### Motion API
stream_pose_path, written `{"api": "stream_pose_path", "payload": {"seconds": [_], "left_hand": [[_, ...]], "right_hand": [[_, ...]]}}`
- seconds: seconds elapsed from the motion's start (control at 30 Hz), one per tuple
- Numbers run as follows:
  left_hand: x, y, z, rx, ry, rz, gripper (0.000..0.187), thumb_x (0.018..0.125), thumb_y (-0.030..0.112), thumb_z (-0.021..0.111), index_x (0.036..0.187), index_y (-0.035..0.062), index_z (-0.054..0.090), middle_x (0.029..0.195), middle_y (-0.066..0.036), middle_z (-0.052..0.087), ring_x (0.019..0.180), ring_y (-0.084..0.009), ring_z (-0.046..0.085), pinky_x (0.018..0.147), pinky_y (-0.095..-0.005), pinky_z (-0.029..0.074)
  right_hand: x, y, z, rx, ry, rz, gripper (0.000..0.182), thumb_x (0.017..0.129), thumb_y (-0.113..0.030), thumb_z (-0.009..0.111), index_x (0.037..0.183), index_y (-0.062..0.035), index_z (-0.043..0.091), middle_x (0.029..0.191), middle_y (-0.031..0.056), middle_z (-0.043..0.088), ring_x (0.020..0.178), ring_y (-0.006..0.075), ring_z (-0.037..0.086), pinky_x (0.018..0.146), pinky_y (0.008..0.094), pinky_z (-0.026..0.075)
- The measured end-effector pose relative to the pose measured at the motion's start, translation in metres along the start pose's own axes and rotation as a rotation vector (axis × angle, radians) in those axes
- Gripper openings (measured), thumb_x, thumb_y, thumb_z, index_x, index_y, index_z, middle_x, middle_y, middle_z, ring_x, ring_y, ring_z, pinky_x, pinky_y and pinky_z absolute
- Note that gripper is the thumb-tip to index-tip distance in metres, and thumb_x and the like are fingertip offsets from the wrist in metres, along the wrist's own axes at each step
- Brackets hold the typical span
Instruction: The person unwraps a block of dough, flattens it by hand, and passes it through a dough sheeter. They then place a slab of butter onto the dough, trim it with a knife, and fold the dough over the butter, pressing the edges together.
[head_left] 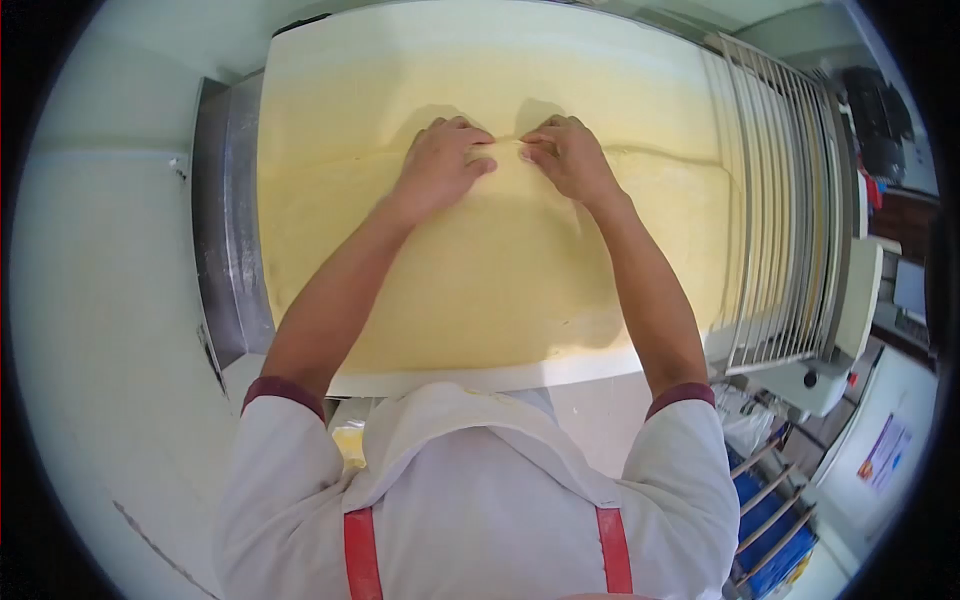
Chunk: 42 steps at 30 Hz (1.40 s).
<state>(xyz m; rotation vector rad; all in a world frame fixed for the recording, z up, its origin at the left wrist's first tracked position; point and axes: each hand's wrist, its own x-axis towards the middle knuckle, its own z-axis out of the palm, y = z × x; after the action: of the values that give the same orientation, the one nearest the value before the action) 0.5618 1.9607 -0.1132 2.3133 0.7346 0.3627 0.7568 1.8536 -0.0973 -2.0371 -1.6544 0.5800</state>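
Observation:
A wide, pale yellow dough sheet (pixel 470 270) lies flat across the white surface in front of me. A raised line, like an edge or seam, runs across it from left to right at the level of my hands. My left hand (pixel 440 168) is closed, thumb and fingers pinching the dough along that line. Close beside it on the right, my right hand (pixel 572 162) pinches the same line, with a small gap between the two hands. The fingertips partly hide the dough they grip.
A metal wire guard (pixel 775 210) stands along the right side of the dough. On the left is a metal side panel (pixel 240 210) next to a pale wall (pixel 100 300). A rack with wooden rods (pixel 765 505) is at lower right.

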Motion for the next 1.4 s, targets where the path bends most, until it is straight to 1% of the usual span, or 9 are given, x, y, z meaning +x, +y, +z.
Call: {"api": "stream_pose_path", "payload": {"seconds": [0.23, 0.37, 0.47, 0.57, 0.97, 1.07, 1.17, 1.27, 1.4], "left_hand": [[0.013, 0.013, 0.005, 0.014, -0.053, -0.189, 0.026, 0.079, 0.021, 0.071, 0.104, 0.0119, 0.07, 0.1, -0.008, 0.063, 0.1, -0.0273, 0.056, 0.091, -0.0402, 0.043], [0.016, 0.018, 0.002, -0.06, -0.038, -0.195, 0.029, 0.079, 0.019, 0.072, 0.105, 0.0079, 0.068, 0.099, -0.011, 0.062, 0.099, -0.0292, 0.057, 0.088, -0.0405, 0.045], [0.027, 0.037, 0.016, -0.013, 0.022, -0.05, 0.031, 0.079, 0.017, 0.072, 0.107, 0.007, 0.067, 0.1, -0.012, 0.062, 0.099, -0.0305, 0.056, 0.088, -0.0408, 0.045], [0.048, 0.075, 0.062, 0.005, 0.03, -0.017, 0.028, 0.079, 0.016, 0.072, 0.105, 0.007, 0.068, 0.1, -0.011, 0.062, 0.099, -0.0306, 0.056, 0.087, -0.0407, 0.045], [0.082, 0.1, 0.094, -0.008, -0.052, -0.062, 0.024, 0.08, 0.016, 0.071, 0.101, 0.0049, 0.071, 0.093, -0.011, 0.064, 0.089, -0.0286, 0.06, 0.08, -0.0378, 0.047], [0.086, 0.091, 0.085, -0.23, -0.205, -0.215, 0.03, 0.08, 0.016, 0.071, 0.108, 0.0048, 0.068, 0.099, -0.012, 0.063, 0.093, -0.0271, 0.06, 0.085, -0.0365, 0.048], [0.11, 0.118, 0.081, -0.137, -0.201, -0.149, 0.037, 0.08, 0.016, 0.072, 0.114, 0.0042, 0.064, 0.105, -0.012, 0.063, 0.097, -0.0261, 0.061, 0.09, -0.036, 0.047], [0.13, 0.138, 0.122, -0.06, -0.155, 0.145, 0.04, 0.08, 0.016, 0.072, 0.116, 0.0033, 0.062, 0.107, -0.013, 0.063, 0.099, -0.0269, 0.061, 0.091, -0.0363, 0.047], [0.166, 0.195, 0.202, -0.165, -0.199, 0.149, 0.039, 0.081, 0.023, 0.07, 0.115, 0.0049, 0.064, 0.107, -0.014, 0.063, 0.099, -0.0294, 0.06, 0.089, -0.0386, 0.046]], "right_hand": [[0.012, 0.012, -0.004, -0.024, -0.121, -0.207, 0.024, 0.086, -0.021, 0.067, 0.105, -0.0074, 0.069, 0.096, 0.0107, 0.064, 0.094, 0.0286, 0.056, 0.083, 0.0393, 0.046], [0.007, 0.017, -0.017, 0.098, -0.159, -0.104, 0.026, 0.083, -0.014, 0.067, 0.109, -0.008, 0.068, 0.102, 0.0117, 0.063, 0.096, 0.0304, 0.056, 0.087, 0.0394, 0.045], [-0.008, 0.08, -0.042, 0.125, 0.1, -0.149, 0.026, 0.081, -0.015, 0.07, 0.106, -0.0069, 0.069, 0.102, 0.015, 0.064, 0.104, 0.0329, 0.056, 0.09, 0.0428, 0.045], [-0.031, 0.094, -0.096, 0.038, -0.13, 0.106, 0.028, 0.08, -0.012, 0.071, 0.106, -0.0049, 0.069, 0.1, 0.0156, 0.064, 0.102, 0.0325, 0.057, 0.089, 0.0402, 0.046], [-0.034, 0.119, -0.065, 0.137, 0.043, -0.087, 0.02, 0.082, -0.018, 0.069, 0.1, -0.0094, 0.072, 0.09, 0.0119, 0.065, 0.09, 0.0289, 0.059, 0.078, 0.0398, 0.047], [-0.041, 0.121, -0.072, 0.045, -0.025, -0.053, 0.03, 0.081, -0.02, 0.07, 0.108, -0.0075, 0.067, 0.102, 0.0139, 0.064, 0.1, 0.0309, 0.058, 0.088, 0.0416, 0.044], [-0.075, 0.145, -0.093, -0.115, 0.411, 0.013, 0.046, 0.084, -0.03, 0.067, 0.122, -0.0057, 0.057, 0.118, 0.0138, 0.059, 0.114, 0.0317, 0.051, 0.099, 0.0455, 0.036], [-0.126, 0.186, -0.104, -0.439, 0.415, 0.423, 0.069, 0.09, -0.038, 0.058, 0.142, -0.0004, 0.035, 0.146, 0.0245, 0.033, 0.135, 0.041, 0.03, 0.111, 0.0551, 0.019], [-0.145, 0.208, -0.108, -0.62, 0.532, 0.725, 0.072, 0.091, -0.045, 0.053, 0.14, 0.0039, 0.034, 0.142, 0.0314, 0.032, 0.132, 0.0461, 0.03, 0.11, 0.058, 0.018]]}}
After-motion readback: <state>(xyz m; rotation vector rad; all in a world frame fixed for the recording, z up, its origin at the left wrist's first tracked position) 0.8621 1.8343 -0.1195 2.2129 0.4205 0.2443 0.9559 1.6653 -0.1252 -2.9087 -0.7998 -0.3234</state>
